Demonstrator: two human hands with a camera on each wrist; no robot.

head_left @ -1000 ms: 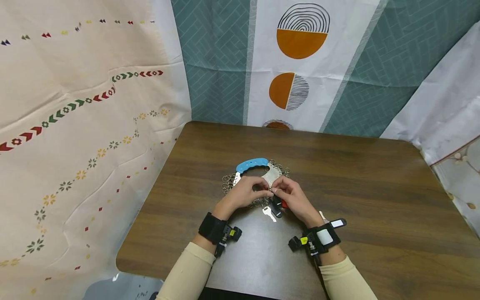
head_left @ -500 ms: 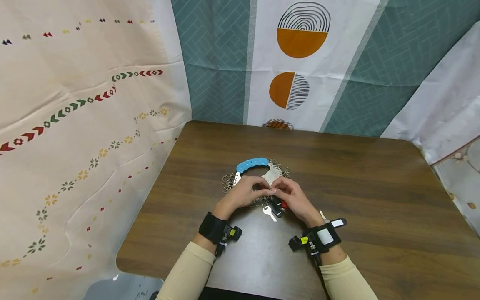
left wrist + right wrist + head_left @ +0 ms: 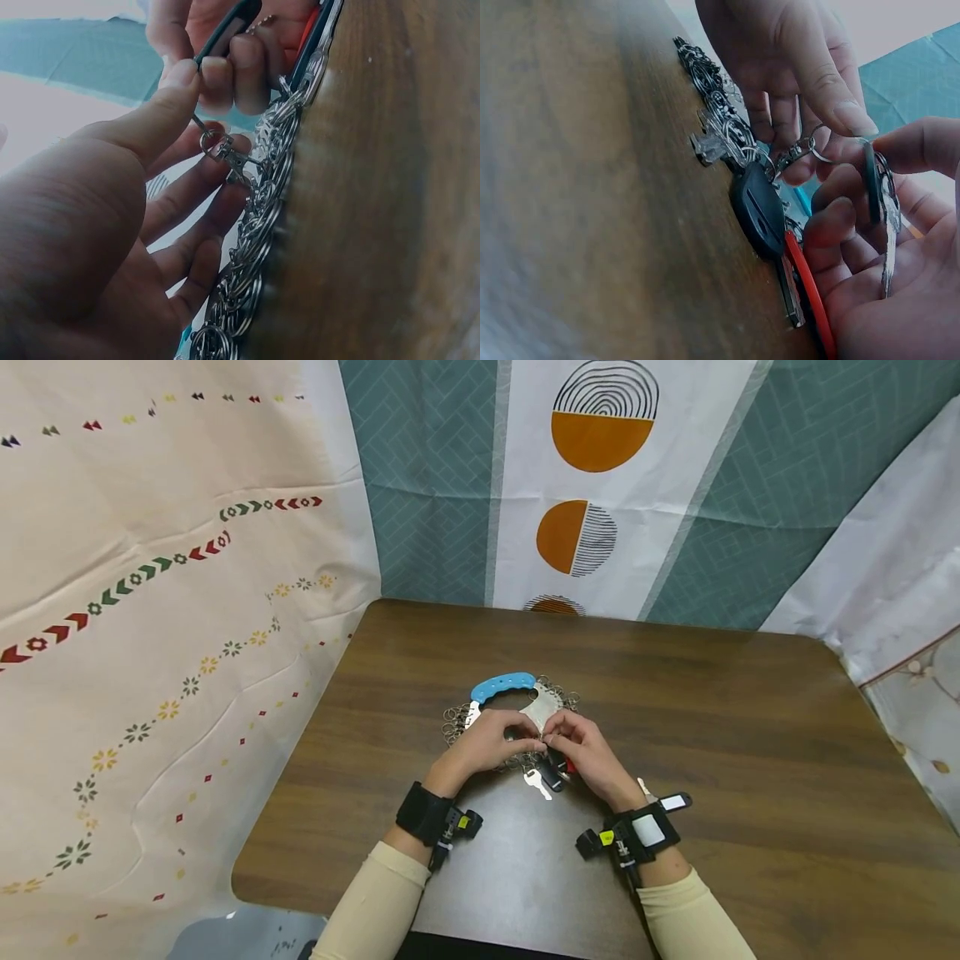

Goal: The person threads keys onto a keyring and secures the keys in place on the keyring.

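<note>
A key holder with a blue handle [image 3: 502, 685] and a white plate [image 3: 542, 703] lies on the table, fringed with metal rings and clasps [image 3: 251, 232]. Above its near edge my left hand [image 3: 491, 742] pinches a split ring [image 3: 821, 142] joined to a small swivel clasp [image 3: 236, 161]. Tip to tip with it, my right hand [image 3: 585, 750] pinches the dark head [image 3: 871, 184] of a key at that ring; a silver key blade [image 3: 889, 232] hangs beside the palm. Exactly how ring and key meet is partly hidden by fingertips.
A silver key [image 3: 538, 783], a black-headed key [image 3: 757, 210] and a red piece [image 3: 806, 285] hang from the holder's near edge. The brown wooden table [image 3: 750, 760] extends around it. Patterned cloths [image 3: 435, 485] stand behind and beside the table.
Both hands stay at the same place, fingertips together, with only slight finger shifts. The head view has tilted a little, so everything sits slightly higher.
</note>
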